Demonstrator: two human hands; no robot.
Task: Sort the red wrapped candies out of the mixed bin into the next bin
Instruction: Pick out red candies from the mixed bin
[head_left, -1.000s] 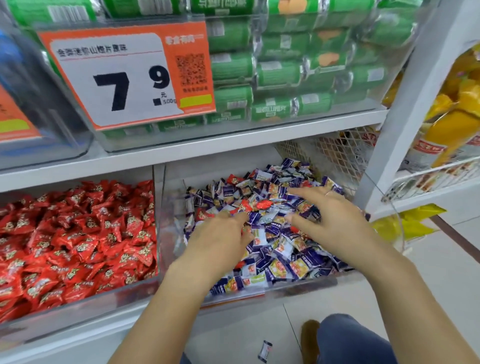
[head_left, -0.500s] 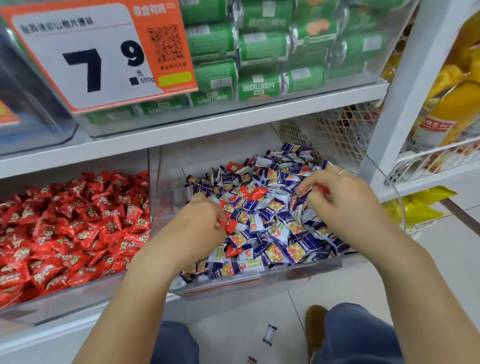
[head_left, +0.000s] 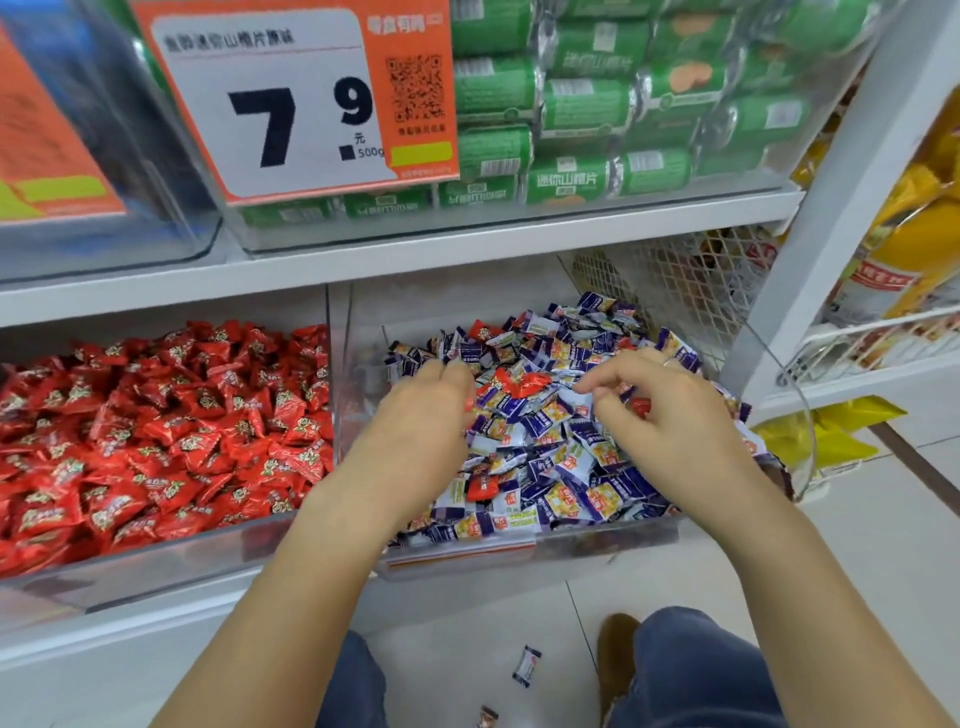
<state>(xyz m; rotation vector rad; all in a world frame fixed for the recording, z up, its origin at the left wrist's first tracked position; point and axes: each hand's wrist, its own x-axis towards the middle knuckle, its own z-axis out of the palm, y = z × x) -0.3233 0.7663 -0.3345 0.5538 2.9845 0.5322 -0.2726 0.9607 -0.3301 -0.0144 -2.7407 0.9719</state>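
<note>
I see red wrapped candies (head_left: 519, 383) lying on top of the mixed bin (head_left: 519, 551), between my hands. My right hand (head_left: 670, 415) holds a red candy in curled fingers. My left hand (head_left: 421, 415) is curled; its hold I cannot tell. The next bin (head_left: 156, 566) lies left.

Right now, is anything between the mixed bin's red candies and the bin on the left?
Only the clear divider wall between the mixed bin and the red bin; candies must be lifted over it. A red candy lies exposed on top between the left hand and right hand; others sit partly under purple wrappers.
</note>
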